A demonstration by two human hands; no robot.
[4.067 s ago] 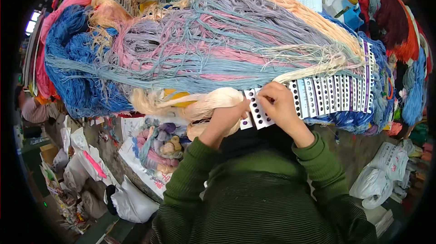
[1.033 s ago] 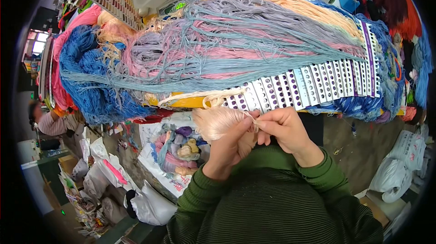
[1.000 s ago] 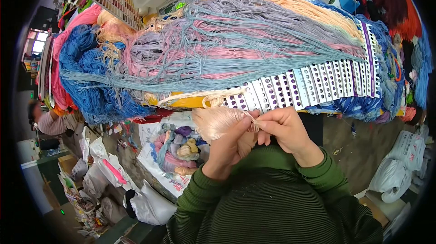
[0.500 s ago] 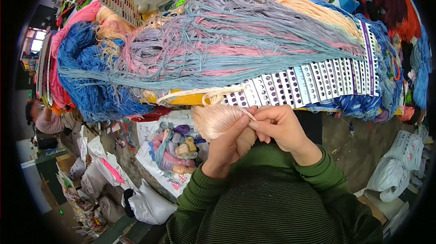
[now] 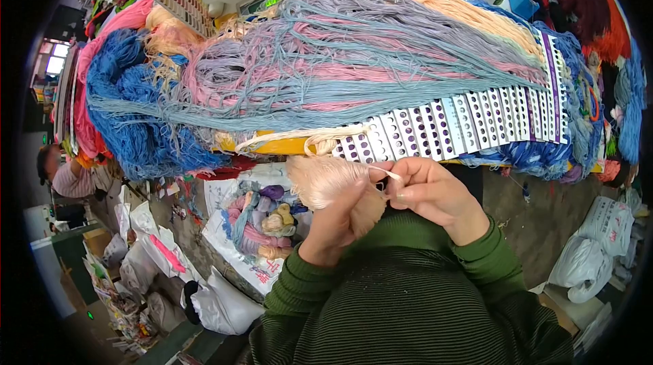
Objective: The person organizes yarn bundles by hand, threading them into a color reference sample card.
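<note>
A glossy pale peach skein [image 5: 326,178] is bunched in my left hand [image 5: 338,219], whose fingers wrap round it at the front edge of the table. Just to the right, my right hand [image 5: 435,195] pinches a thin strand [image 5: 386,172] that runs out from the skein's top right. Behind my hands lie white cards with rows of holes [image 5: 418,130]. A cream cord [image 5: 292,136] rests beyond the skein. Long blue, pink and lilac threads [image 5: 340,73] spread across the table.
Blue yarn [image 5: 122,107] is heaped at the left. A sack with small coloured skeins [image 5: 265,222] lies on the floor below the table. White plastic bags [image 5: 588,256] stand at the right. Another person [image 5: 68,175] is at the far left.
My right hand has shifted slightly right and down, away from my left hand, and a strand now stretches between them. The skein stays in my left hand.
</note>
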